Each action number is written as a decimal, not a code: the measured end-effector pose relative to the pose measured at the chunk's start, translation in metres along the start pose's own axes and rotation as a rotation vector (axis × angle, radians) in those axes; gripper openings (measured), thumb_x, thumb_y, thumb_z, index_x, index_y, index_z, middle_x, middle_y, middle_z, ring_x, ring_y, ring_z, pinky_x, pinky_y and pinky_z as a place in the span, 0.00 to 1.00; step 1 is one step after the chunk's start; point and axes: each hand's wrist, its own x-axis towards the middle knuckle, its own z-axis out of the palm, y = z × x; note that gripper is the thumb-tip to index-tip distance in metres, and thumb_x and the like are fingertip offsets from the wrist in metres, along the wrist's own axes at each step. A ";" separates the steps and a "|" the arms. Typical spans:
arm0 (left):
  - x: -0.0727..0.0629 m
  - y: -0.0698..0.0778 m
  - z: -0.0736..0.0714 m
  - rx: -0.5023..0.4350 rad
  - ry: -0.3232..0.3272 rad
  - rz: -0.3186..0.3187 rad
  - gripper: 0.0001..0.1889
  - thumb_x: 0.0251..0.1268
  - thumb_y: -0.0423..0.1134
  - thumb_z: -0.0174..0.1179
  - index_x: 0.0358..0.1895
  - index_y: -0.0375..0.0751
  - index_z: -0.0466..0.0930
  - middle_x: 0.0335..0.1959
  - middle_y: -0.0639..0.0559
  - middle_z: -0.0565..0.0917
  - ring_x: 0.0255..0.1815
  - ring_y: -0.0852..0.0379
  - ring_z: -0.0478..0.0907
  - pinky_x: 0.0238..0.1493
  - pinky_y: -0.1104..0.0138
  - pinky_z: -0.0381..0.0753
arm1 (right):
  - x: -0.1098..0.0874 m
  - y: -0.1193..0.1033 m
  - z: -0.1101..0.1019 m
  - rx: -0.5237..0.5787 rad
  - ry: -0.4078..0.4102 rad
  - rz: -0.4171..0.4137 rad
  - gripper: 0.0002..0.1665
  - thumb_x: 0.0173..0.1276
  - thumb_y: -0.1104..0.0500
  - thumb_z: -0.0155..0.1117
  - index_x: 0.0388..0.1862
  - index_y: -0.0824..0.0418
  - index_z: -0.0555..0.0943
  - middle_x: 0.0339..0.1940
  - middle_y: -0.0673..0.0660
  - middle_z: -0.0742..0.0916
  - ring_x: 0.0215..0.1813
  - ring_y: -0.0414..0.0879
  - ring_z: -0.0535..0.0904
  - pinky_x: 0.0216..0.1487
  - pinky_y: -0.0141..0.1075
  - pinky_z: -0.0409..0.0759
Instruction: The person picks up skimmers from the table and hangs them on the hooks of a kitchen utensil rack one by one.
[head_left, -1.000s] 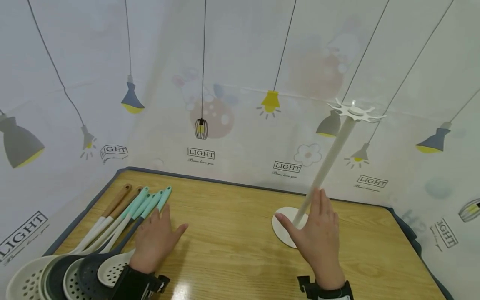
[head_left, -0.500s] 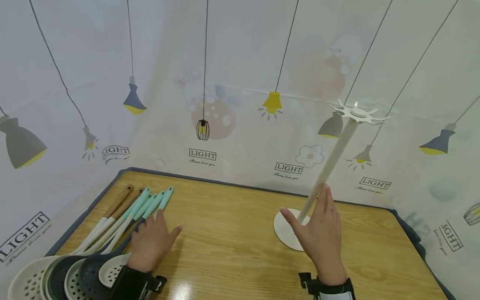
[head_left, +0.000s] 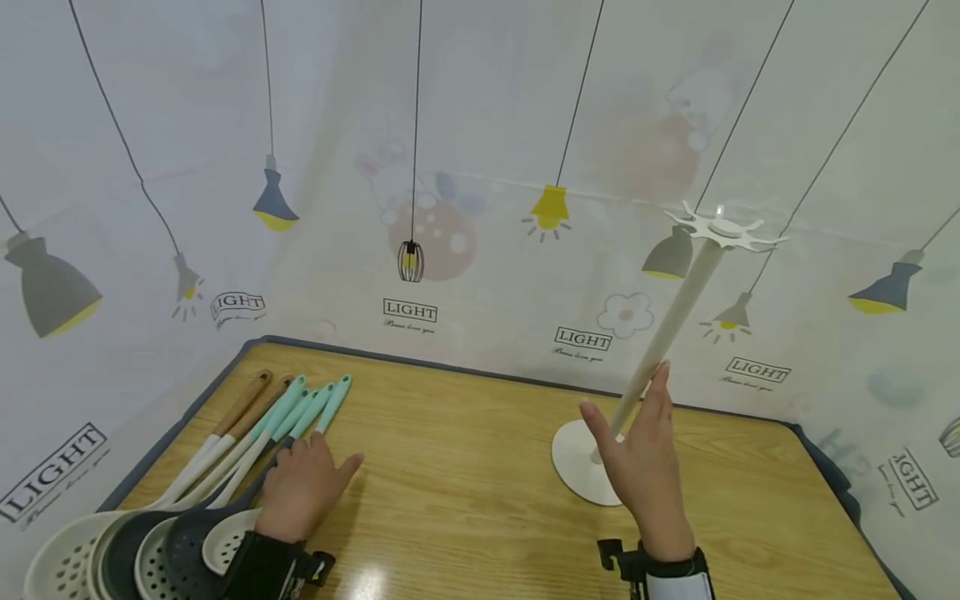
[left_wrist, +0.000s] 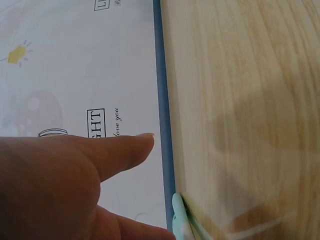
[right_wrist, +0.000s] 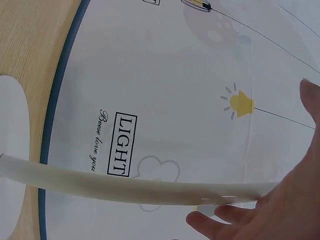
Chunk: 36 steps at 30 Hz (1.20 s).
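At the left in the head view lies a fan of kitchen utensils, skimmers and ladles with white or dark grey heads, several with mint-green handles. My left hand is over the rightmost handles, thumb held out to the side and fingers lowered onto the shafts. In the left wrist view the thumb is straight, with a mint handle end below. A white utensil stand rises on a round base, with a ring of hooks on top. My right hand is beside its pole, fingers straight, fingertips at the pole.
The wood-grain tabletop has a dark blue edge along the back and sides. Behind it hangs a pale sheet printed with lamps. Two brown wooden handles lie among the utensils at the far left.
My left hand has drawn back a little and its fingers have come down onto the handles. My right hand has shifted slightly up along the pole. The whole view has drifted a little.
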 end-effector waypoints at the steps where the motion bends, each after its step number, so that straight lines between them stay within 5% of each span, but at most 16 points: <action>1: 0.000 0.000 0.001 0.001 -0.004 -0.003 0.44 0.73 0.61 0.56 0.66 0.17 0.64 0.55 0.19 0.73 0.54 0.23 0.73 0.48 0.37 0.76 | 0.000 0.000 0.000 0.012 -0.005 0.002 0.66 0.72 0.35 0.60 0.82 0.53 0.24 0.84 0.68 0.50 0.79 0.69 0.58 0.64 0.72 0.68; 12: 0.003 -0.004 0.002 -0.017 0.015 0.014 0.34 0.74 0.56 0.57 0.51 0.17 0.72 0.43 0.22 0.73 0.43 0.29 0.75 0.40 0.42 0.77 | 0.010 0.007 0.009 0.220 0.053 -0.063 0.50 0.82 0.43 0.48 0.83 0.51 0.28 0.83 0.67 0.54 0.81 0.65 0.54 0.70 0.72 0.60; 20: 0.004 -0.006 0.004 -0.003 0.008 0.001 0.23 0.75 0.46 0.57 0.48 0.22 0.75 0.42 0.26 0.72 0.45 0.32 0.74 0.41 0.44 0.77 | 0.022 0.006 0.015 0.365 0.155 -0.153 0.42 0.81 0.49 0.49 0.84 0.44 0.40 0.74 0.65 0.66 0.72 0.61 0.65 0.68 0.68 0.63; 29: 0.004 -0.008 0.012 0.044 0.081 0.058 0.17 0.72 0.41 0.61 0.43 0.25 0.76 0.37 0.29 0.76 0.36 0.36 0.76 0.32 0.49 0.77 | 0.029 0.004 0.017 0.416 0.173 -0.113 0.40 0.81 0.47 0.46 0.84 0.52 0.44 0.69 0.66 0.70 0.61 0.60 0.70 0.57 0.62 0.68; 36: 0.002 -0.007 0.014 0.065 0.125 0.056 0.15 0.71 0.39 0.63 0.42 0.25 0.76 0.36 0.30 0.76 0.34 0.38 0.77 0.31 0.50 0.77 | 0.031 0.002 0.016 0.439 0.154 -0.063 0.45 0.80 0.45 0.50 0.84 0.55 0.41 0.77 0.67 0.64 0.73 0.66 0.65 0.70 0.71 0.59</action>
